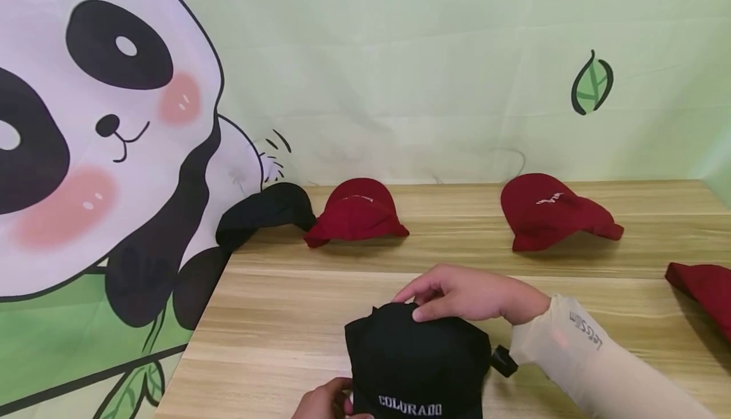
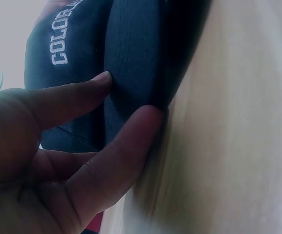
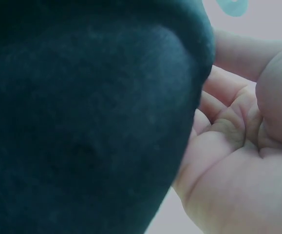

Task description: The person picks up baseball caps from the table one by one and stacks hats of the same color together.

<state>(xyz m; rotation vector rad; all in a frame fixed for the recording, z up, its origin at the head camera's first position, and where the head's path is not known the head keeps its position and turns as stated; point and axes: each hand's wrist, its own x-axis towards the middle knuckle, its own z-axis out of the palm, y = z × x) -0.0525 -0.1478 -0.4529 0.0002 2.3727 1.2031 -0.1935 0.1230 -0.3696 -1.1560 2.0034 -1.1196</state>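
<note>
A black baseball cap (image 1: 419, 355) with white COLORADO lettering is at the front of the wooden table, its lower part cut off by the head view's edge. My left hand (image 1: 325, 400) pinches the side of its brim; the left wrist view shows the brim (image 2: 133, 58) between thumb and finger, close to the tabletop. At the cap's far edge, my right hand (image 1: 468, 295) grips the crown, thumb on top and fingers behind. Dark fabric (image 3: 92, 122) fills much of the right wrist view, hiding part of those fingers.
Along the table's back stand another black cap (image 1: 271, 212) and a dark red cap (image 1: 360, 209), side by side at left. Another red cap (image 1: 554, 212) sits back right, and a red one (image 1: 705, 292) is cut off at the right edge. A panda-print cloth (image 1: 371, 89) hangs behind.
</note>
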